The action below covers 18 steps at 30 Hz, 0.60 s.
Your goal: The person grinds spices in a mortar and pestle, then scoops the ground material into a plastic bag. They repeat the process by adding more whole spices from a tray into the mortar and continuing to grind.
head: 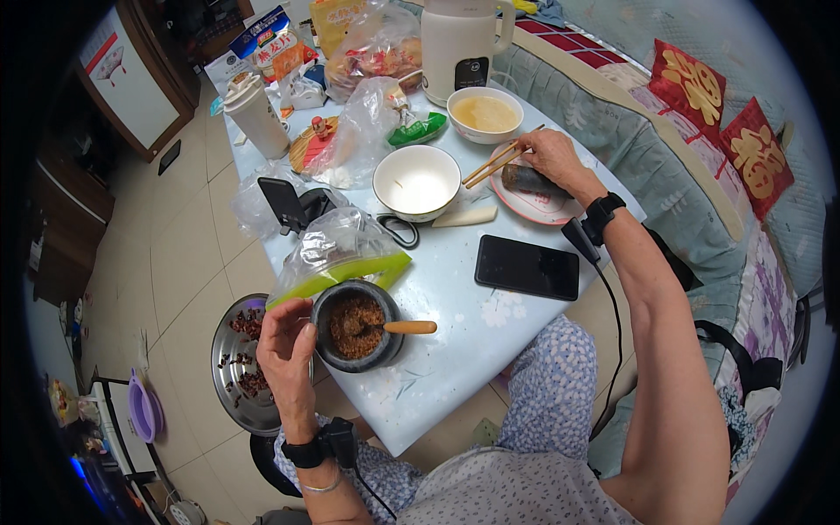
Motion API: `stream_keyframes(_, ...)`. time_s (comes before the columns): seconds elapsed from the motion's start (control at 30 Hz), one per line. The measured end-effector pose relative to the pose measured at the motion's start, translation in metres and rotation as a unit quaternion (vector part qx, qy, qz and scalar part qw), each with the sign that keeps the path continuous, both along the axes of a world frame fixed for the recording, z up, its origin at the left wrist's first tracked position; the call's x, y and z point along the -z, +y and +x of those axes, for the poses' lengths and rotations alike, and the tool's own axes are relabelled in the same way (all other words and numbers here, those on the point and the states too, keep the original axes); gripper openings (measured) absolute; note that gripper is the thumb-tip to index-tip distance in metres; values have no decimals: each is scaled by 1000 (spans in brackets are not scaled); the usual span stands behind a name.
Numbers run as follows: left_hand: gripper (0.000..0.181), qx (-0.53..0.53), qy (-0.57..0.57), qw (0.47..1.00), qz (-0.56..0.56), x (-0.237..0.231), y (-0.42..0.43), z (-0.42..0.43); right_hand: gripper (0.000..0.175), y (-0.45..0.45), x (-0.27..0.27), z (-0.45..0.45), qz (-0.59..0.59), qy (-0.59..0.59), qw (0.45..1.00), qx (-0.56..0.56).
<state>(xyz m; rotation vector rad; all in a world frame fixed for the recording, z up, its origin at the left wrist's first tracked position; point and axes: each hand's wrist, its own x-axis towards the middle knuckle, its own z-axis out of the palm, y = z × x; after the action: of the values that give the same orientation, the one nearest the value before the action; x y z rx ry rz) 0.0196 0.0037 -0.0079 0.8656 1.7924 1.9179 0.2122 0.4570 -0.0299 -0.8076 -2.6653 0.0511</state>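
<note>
My left hand (287, 354) is beside the dark stone mortar (390, 351), thumb and fingers apart near its rim; whether it touches the stone is hard to tell. Coarse brown ground seasoning (351, 315) fills the mortar's bottom. A spoon with a wooden handle (410, 327) leans in it. Over at the pink-rimmed plate (548, 213), my right hand (558, 157) has its fingertips on a pair of wooden chopsticks (489, 167). Under that hand a dark stone pestle (531, 180) lies on the plate. Left of the chopsticks stands a white bowl (417, 180), nearly bare inside.
A black phone (527, 267) lies near the right table edge. A steel basin (226, 394) of dried red pieces sits left, below table height. A green-edged plastic bag (335, 256) touches the mortar. Behind stand a bowl of yellowish liquid (485, 115) and a white electric jug (453, 46).
</note>
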Motion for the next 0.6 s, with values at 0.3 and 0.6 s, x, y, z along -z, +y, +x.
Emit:
stream_keyframes(0.3,32,3,-8,1000,0,1,1,0,10,-7,-1,-10,-12,37,998,-48)
stream_keyframes(0.6,28,-3,15,999,-39,-1,0,1,17,-15,-10,-12,33,57,996,-64)
